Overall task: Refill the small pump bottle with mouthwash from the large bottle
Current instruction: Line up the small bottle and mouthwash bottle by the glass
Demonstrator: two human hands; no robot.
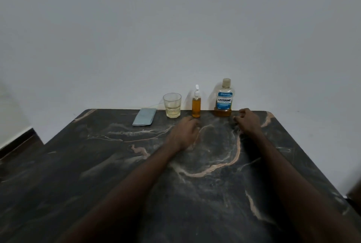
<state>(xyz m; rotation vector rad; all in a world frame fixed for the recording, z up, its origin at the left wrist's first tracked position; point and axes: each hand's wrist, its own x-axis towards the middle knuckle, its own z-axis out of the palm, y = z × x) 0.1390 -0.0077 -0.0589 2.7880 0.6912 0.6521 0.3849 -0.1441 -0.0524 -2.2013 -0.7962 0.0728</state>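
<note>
The small pump bottle (pixel 196 106) stands upright at the far edge of the counter (pixel 97 164), between a glass tumbler (pixel 172 105) and the large bottle (pixel 224 98). All three stand apart from one another. A folded blue cloth (pixel 144 116) lies left of the tumbler.

Contents: the pump bottle shows amber liquid up to its shoulder. The large bottle, cap on, shows amber liquid only in a low band beneath its label. The tumbler holds a shallow pale yellow layer.

Left hand (pixel 184 131) rests just before the pump bottle, its grip loose and empty, fingers near the base but not seen touching. Right hand (pixel 248 120) lies beside the large bottle, fingers curled, clamped on nothing.

Handling, as judged: the pump bottle is light, narrow and easily tipped; hold it round the body while unscrewing the collar. The large bottle appears to be rigid plastic and, being nearly empty, light; take it at the labelled waist. The pump bottle's narrow neck makes spillage likely.
</note>
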